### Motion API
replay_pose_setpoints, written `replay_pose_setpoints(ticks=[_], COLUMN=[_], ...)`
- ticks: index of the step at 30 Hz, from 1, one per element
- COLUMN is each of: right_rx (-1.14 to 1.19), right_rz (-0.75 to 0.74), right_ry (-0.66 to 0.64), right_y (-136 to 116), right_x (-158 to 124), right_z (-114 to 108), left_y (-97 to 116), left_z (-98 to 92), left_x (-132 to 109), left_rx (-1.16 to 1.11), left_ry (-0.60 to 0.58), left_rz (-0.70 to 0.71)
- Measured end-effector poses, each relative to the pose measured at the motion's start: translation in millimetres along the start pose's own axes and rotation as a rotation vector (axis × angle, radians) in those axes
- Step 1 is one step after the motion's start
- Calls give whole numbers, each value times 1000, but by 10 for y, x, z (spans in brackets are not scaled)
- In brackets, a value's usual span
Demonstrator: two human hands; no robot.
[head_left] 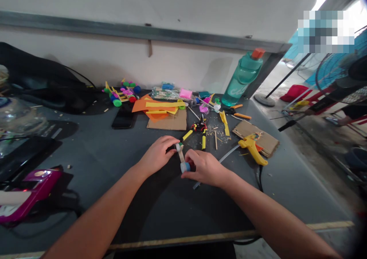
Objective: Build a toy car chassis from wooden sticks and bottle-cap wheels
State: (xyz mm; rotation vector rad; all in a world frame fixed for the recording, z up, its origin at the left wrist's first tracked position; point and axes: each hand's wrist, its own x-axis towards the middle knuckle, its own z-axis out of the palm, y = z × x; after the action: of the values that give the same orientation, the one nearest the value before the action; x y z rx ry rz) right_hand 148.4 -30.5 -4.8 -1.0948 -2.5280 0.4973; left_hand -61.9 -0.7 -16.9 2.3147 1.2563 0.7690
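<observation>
Dark grey tabletop (114,156) lies under both hands, cluttered. Teal plastic water bottle (242,79) stands far beyond the fingers, off to their right. Brown cardboard sheet (169,121) lies beyond them, yellow hot-glue gun (254,148) right of the right fingers, yellow-handled cutters (197,131) just past the fingertips. Left hand (157,154) has its fingers closed, pinching the small white-green cap (179,146) at the far end of a pale wooden craft stick (181,156). Right hand (206,167) has its fingers closed round the blue plastic bottle cap (185,167) at the near end. The stick is held between both hands, just over the table. The step looks like seating caps on the stick ends. The next move likely needs a steady pinch, with the cap kept square.
</observation>
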Motion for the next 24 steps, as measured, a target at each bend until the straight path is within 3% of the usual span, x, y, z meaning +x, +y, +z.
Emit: replay_pose_setpoints(ticks=[15, 24], right_rx=[124, 94], right_rz=[-47, -63], right_ry=[-58, -73], right_y=[-15, -26], right_x=[-6, -8], right_z=[12, 7], left_y=[88, 17], left_z=[-64, 33], left_x=[-3, 10], left_rx=[-119, -145], left_ry=[-20, -16], left_rz=[47, 40])
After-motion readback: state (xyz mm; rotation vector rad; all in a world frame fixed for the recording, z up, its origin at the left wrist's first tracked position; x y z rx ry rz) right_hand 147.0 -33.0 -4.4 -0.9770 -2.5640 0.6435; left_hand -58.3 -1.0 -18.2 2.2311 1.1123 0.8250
